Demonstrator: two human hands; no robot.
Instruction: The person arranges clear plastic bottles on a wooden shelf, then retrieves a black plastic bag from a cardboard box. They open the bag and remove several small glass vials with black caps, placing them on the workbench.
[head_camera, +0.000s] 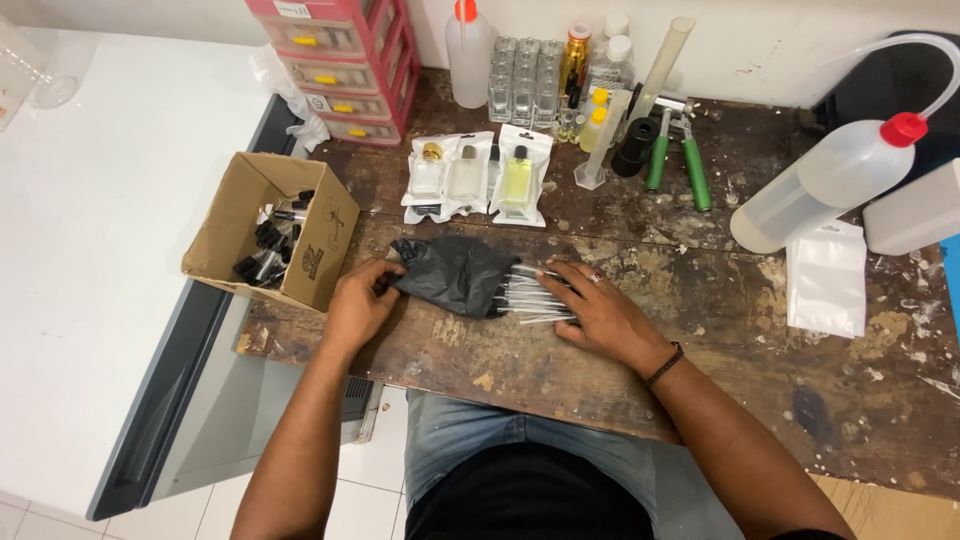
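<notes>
Left hand (358, 300) pinches black plastic bag (450, 272); right hand (600, 312) lies spread flat on clear tubes (535, 295) protruding from bag.

A worn, paint-flecked wooden table (700, 330) is set against a white wall (760, 45), flanked by a white counter (90, 250) with a grey edge, above a white-tiled floor (340, 490), evenly lit.

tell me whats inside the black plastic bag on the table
A bundle of thin clear tubes sticks out of the black plastic bag under the right hand. The left hand grips the bag's other end. The bag is opaque, so the rest inside is hidden.
</notes>
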